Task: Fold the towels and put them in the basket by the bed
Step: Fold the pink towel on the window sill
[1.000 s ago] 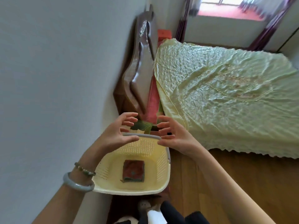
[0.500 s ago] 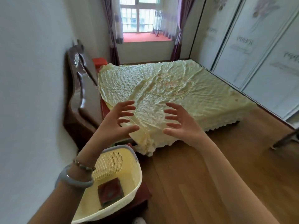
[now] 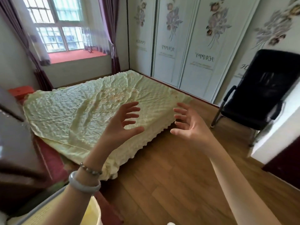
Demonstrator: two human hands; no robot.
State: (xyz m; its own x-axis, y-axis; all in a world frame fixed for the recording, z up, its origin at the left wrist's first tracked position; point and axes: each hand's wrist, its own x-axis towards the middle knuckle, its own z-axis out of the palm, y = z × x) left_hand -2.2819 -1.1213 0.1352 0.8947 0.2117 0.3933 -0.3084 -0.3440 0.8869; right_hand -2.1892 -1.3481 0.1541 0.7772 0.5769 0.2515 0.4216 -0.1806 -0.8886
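Observation:
My left hand (image 3: 121, 125) and my right hand (image 3: 190, 125) are raised side by side in front of me, palms facing each other, fingers spread, holding nothing. They hover above the near corner of the bed. The pale yellow basket (image 3: 50, 208) shows only as a piece of rim and wall at the bottom left, partly behind my left forearm. Its inside is out of view, and no towel is visible anywhere.
The bed (image 3: 78, 114) with a crinkled pale green cover fills the middle left. A dark wooden headboard (image 3: 14, 143) stands at the left. A black chair (image 3: 259, 95) sits at the right by white floral wardrobe doors (image 3: 201, 46). Wooden floor (image 3: 170, 184) lies beneath my arms.
The view has swung up and to the right, away from the basket with the folded red towel in it. Both hands stayed open and rose over the bed corner.

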